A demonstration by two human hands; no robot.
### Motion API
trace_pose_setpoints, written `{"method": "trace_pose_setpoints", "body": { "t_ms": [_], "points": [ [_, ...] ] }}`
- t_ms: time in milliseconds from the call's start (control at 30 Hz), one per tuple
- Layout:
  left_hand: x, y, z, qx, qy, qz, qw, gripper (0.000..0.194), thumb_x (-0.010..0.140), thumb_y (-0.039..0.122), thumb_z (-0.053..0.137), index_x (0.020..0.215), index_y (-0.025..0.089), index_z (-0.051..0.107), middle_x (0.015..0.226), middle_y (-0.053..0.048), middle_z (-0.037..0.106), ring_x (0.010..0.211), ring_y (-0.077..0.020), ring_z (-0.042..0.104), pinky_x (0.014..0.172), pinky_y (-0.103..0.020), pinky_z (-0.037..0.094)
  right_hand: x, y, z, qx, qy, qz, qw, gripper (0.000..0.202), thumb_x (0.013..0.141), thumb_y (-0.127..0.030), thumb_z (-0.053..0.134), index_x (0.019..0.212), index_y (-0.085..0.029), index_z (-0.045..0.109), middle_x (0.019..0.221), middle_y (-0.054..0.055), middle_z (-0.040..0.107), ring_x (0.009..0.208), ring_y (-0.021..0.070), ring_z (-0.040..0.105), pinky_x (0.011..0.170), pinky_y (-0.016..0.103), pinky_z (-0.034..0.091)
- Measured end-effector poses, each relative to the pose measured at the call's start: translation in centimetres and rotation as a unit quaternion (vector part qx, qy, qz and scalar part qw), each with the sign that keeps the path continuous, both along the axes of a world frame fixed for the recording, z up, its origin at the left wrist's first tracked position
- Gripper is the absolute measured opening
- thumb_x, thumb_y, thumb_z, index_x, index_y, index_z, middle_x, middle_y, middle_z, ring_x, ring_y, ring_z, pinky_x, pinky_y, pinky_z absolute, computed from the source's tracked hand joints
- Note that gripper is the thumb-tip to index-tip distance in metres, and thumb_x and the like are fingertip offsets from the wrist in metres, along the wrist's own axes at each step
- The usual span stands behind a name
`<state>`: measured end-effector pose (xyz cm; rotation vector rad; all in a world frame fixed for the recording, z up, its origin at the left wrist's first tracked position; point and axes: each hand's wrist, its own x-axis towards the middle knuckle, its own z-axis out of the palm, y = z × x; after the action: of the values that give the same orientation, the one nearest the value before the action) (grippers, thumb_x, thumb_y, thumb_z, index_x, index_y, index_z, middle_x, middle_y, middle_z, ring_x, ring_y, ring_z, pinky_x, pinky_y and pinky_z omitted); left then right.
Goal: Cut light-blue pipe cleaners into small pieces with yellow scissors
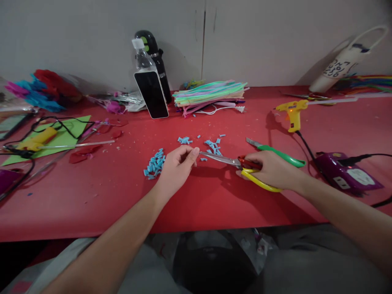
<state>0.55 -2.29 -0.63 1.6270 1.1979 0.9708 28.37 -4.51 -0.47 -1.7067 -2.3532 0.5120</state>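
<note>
My right hand [269, 168] is closed round the red and yellow handles of a pair of scissors [225, 159], whose blades point left. At the blade tips, my left hand [180, 162] pinches thumb and forefinger together; whatever lies between them is hidden or too small to name. A pile of short light-blue pieces [154, 164] lies just left of my left hand. Beyond the blades is a looser group of similar blue pieces [213, 146], with a smaller cluster [184, 140] behind my left hand. A green-handled cutter knife [277, 154] lies behind my right hand.
On the red table [196, 204] stand a phone [152, 94] leaning on bottles and a bundle of pastel pipe cleaners [211, 94]. To the right are a yellow glue gun [294, 113] and a purple power strip [349, 173]. Another glue gun [38, 139] lies left on green paper.
</note>
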Motion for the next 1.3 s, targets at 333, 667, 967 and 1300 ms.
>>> {"method": "trace_pose_setpoints", "body": {
  "t_ms": [333, 667, 967, 1300],
  "points": [
    [-0.09, 0.07, -0.24, 0.001, 0.011, -0.002, 1.0, 0.039, 0.091, 0.05, 0.049, 0.069, 0.017, 0.054, 0.06, 0.001, 0.052, 0.049, -0.0081, 0.042, 0.048, -0.022, 0.034, -0.22, 0.01, 0.11, 0.002, -0.005, -0.01, 1.0, 0.039, 0.08, -0.046, 0.058, 0.057, -0.02, 0.039, 0.052, -0.004, 0.04, 0.051, 0.0094, 0.031, 0.048, 0.027, 0.022],
    [0.27, -0.07, -0.08, -0.034, -0.023, 0.012, 0.999, 0.043, 0.092, 0.051, 0.046, 0.066, 0.017, 0.053, 0.058, 0.0, 0.054, 0.046, -0.0078, 0.042, 0.046, -0.021, 0.033, 0.07, 0.14, -0.21, 0.011, 0.0, -0.015, 1.0, 0.04, 0.079, -0.05, 0.058, 0.06, -0.02, 0.042, 0.053, -0.005, 0.042, 0.051, 0.0098, 0.033, 0.049, 0.027, 0.024],
    [0.48, -0.11, 0.2, -0.051, -0.017, 0.014, 0.998, 0.045, 0.093, 0.05, 0.045, 0.062, 0.017, 0.049, 0.051, 0.002, 0.046, 0.045, -0.0074, 0.041, 0.044, -0.021, 0.031, 0.15, -0.11, -0.16, 0.006, 0.019, 0.002, 1.0, 0.037, 0.078, -0.048, 0.059, 0.062, -0.02, 0.042, 0.055, -0.005, 0.044, 0.051, 0.0093, 0.032, 0.049, 0.025, 0.024],
    [0.44, 0.06, -0.05, -0.045, -0.01, 0.01, 0.999, 0.046, 0.094, 0.049, 0.043, 0.061, 0.017, 0.048, 0.051, 0.003, 0.045, 0.044, -0.0072, 0.041, 0.045, -0.022, 0.033, -0.16, -0.27, -0.37, 0.02, -0.002, -0.001, 1.0, 0.032, 0.079, -0.046, 0.058, 0.064, -0.021, 0.045, 0.057, -0.003, 0.049, 0.052, 0.0105, 0.036, 0.05, 0.027, 0.026]
  ]
}}
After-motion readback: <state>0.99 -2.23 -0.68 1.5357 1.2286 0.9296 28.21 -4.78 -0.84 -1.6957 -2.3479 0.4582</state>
